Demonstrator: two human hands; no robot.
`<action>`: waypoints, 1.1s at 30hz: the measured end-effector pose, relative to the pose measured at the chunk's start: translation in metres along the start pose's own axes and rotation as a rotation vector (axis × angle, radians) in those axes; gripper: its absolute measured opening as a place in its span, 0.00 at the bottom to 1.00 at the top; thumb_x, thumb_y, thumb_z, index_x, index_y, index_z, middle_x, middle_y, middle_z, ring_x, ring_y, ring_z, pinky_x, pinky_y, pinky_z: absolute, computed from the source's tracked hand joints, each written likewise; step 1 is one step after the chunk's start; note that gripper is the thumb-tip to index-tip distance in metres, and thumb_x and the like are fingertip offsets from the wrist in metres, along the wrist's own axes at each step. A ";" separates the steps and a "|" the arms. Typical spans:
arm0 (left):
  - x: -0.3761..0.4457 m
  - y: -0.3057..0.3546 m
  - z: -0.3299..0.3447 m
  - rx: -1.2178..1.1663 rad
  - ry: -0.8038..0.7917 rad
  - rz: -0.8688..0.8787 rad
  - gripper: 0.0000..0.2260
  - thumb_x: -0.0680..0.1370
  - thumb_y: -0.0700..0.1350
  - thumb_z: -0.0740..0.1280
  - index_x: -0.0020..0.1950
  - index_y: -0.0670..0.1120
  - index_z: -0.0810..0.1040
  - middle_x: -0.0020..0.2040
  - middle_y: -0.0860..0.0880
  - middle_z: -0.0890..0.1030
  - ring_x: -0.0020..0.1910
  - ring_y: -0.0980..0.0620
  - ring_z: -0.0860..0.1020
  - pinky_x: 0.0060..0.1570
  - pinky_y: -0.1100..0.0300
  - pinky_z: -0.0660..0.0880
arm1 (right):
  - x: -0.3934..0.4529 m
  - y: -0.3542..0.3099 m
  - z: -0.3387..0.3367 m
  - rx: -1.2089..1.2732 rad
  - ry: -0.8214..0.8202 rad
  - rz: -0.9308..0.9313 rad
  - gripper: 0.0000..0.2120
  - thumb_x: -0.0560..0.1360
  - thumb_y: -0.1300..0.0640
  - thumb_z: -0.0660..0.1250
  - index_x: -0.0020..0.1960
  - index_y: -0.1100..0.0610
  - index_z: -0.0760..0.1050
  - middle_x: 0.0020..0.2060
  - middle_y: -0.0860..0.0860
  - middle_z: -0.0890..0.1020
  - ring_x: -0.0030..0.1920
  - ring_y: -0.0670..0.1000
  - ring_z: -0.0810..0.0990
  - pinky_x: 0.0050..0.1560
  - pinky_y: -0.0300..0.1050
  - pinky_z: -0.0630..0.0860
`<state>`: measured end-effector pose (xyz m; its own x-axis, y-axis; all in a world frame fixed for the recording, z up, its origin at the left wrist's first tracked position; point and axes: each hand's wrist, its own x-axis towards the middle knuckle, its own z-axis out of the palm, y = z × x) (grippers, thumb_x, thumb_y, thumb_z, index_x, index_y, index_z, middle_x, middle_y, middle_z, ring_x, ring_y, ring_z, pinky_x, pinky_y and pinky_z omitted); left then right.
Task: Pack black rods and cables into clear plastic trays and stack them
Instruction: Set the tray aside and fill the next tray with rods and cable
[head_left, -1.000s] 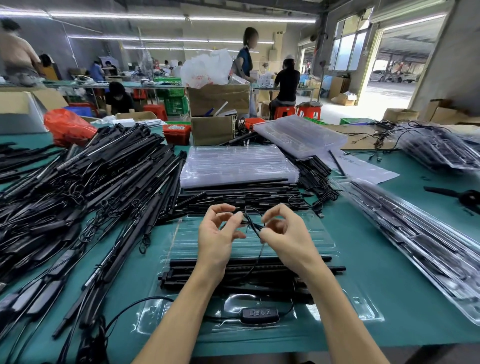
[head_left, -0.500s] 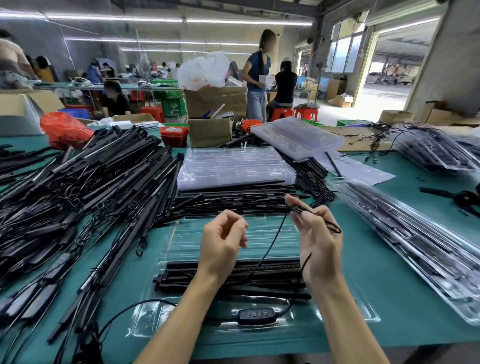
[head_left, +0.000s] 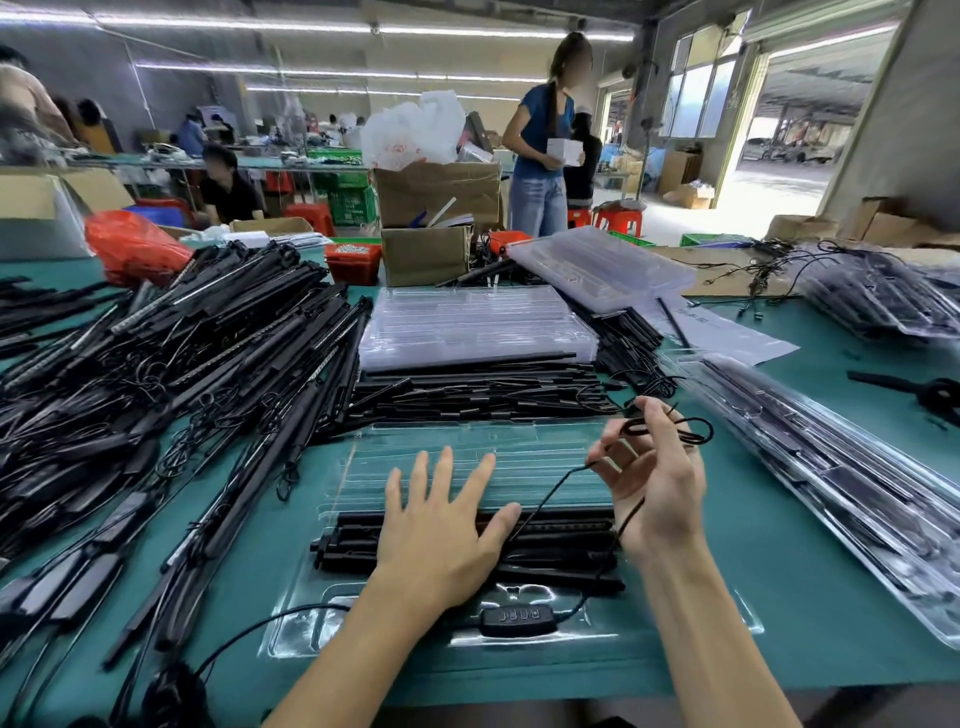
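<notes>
A: Step? 
B: Cable stowing. Rods (head_left: 467, 551) sit in the tray (head_left: 332, 613) on the surface. Right hand (head_left: 655, 488) pinches the coiled cable (head_left: 670, 430); left hand (head_left: 441, 525) hovers flat, fingers spread.
A: Next?
B: Probably tuck the coil into the tray (controller (head_left: 517, 619) already there).

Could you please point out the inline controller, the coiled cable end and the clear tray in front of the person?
inline controller (head_left: 516, 619): head view, middle of its button face.
coiled cable end (head_left: 695, 432): head view, loop beyond the fingers.
clear tray (head_left: 363, 470): head view, bare left part.
</notes>
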<state>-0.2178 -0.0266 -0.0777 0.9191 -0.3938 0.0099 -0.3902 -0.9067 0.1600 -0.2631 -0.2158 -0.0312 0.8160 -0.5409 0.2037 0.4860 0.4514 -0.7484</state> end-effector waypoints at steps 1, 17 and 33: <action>0.002 -0.001 0.000 0.002 0.009 0.000 0.31 0.78 0.72 0.38 0.79 0.65 0.39 0.83 0.48 0.42 0.80 0.46 0.36 0.75 0.42 0.33 | 0.001 -0.001 -0.002 -0.025 0.016 -0.003 0.04 0.82 0.57 0.63 0.48 0.55 0.73 0.31 0.55 0.78 0.29 0.52 0.76 0.29 0.45 0.76; 0.012 -0.009 0.001 0.014 0.001 -0.016 0.31 0.77 0.72 0.39 0.80 0.66 0.43 0.83 0.50 0.47 0.81 0.47 0.44 0.76 0.41 0.37 | 0.005 -0.014 -0.048 -0.380 -0.321 -0.033 0.12 0.78 0.56 0.56 0.52 0.60 0.74 0.25 0.57 0.69 0.22 0.48 0.60 0.23 0.34 0.57; 0.012 -0.008 0.001 0.031 0.042 -0.017 0.30 0.78 0.71 0.40 0.80 0.65 0.45 0.83 0.49 0.48 0.81 0.48 0.45 0.76 0.41 0.37 | -0.014 -0.011 -0.054 -1.115 -0.680 -0.074 0.16 0.68 0.52 0.71 0.30 0.55 0.67 0.28 0.49 0.72 0.31 0.45 0.69 0.34 0.43 0.66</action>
<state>-0.2037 -0.0241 -0.0798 0.9267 -0.3727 0.0489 -0.3759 -0.9175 0.1300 -0.2969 -0.2513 -0.0601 0.9518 0.0737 0.2976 0.2853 -0.5679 -0.7720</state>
